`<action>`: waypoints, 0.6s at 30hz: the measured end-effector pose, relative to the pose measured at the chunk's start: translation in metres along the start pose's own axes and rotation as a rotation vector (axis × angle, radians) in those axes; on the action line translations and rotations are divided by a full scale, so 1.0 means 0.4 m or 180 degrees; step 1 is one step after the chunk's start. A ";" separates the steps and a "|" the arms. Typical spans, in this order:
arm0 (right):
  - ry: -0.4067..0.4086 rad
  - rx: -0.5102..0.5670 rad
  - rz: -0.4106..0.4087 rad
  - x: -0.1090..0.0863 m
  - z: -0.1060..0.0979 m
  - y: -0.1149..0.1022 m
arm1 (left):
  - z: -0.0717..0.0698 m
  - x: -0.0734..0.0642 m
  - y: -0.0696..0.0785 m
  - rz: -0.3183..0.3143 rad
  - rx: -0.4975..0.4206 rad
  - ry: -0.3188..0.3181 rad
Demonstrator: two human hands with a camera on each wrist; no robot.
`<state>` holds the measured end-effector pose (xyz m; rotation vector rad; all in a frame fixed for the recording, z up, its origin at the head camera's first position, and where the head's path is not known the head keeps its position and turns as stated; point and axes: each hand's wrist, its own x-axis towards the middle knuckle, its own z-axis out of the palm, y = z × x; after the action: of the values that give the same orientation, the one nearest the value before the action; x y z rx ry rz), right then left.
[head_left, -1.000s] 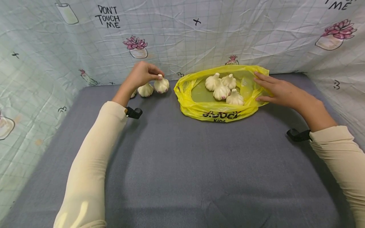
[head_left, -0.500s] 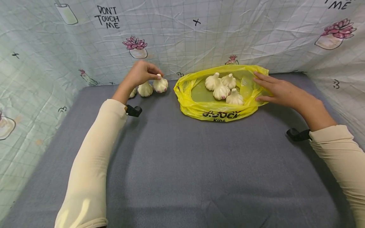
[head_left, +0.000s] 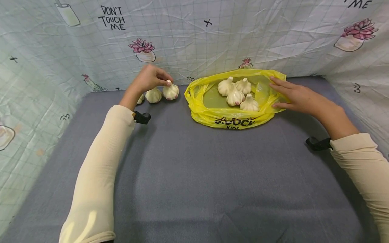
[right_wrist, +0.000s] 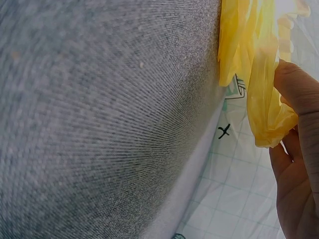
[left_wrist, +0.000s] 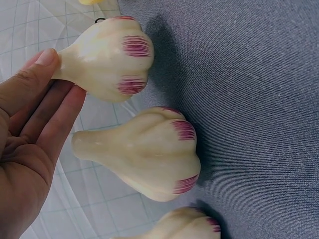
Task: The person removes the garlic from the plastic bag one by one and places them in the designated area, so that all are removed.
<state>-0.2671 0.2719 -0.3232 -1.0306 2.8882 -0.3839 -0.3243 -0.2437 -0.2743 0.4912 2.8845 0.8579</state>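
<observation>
My left hand (head_left: 150, 79) pinches a cream-white garlic bulb (head_left: 171, 91) by its stem, thumb against the fingers. In the left wrist view its base shows purple streaks and stays close to the grey cloth. Beside it stands a second garlic bulb (left_wrist: 149, 157), with a third garlic bulb (left_wrist: 192, 226) partly cut off by the frame. My right hand (head_left: 304, 98) rests on the right rim of a yellow plastic bag (head_left: 194, 101), fingers straight and spread. In the right wrist view the rim hides its fingertips. Several garlic bulbs (head_left: 235, 98) sit inside the wide-mouthed bag.
Grey cloth (head_left: 212, 175) covers the table and stretches toward me. A white printed curtain (head_left: 182, 37) hangs along the back and both sides, close behind the bulbs and the bag.
The head view has shifted slightly. My left hand keeps its pinch on the garlic bulb's stem, and my right hand stays on the bag's rim.
</observation>
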 end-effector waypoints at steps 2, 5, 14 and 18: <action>-0.0015 -0.0002 0.0009 0.000 0.000 0.001 | 0.000 0.002 -0.001 -0.0006 0.0019 -0.0007; -0.0020 0.0004 0.0013 0.001 0.000 0.002 | -0.002 0.004 -0.001 -0.0037 0.0019 -0.0028; -0.0008 -0.0009 0.0000 0.003 0.003 0.000 | -0.007 0.005 -0.003 -0.0023 0.0075 -0.0006; -0.0008 -0.0017 0.0004 0.003 0.003 -0.001 | -0.007 0.003 -0.004 0.0006 0.0086 -0.0015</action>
<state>-0.2675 0.2705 -0.3243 -1.0290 2.8891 -0.3747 -0.3265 -0.2462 -0.2728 0.4980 2.8954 0.8177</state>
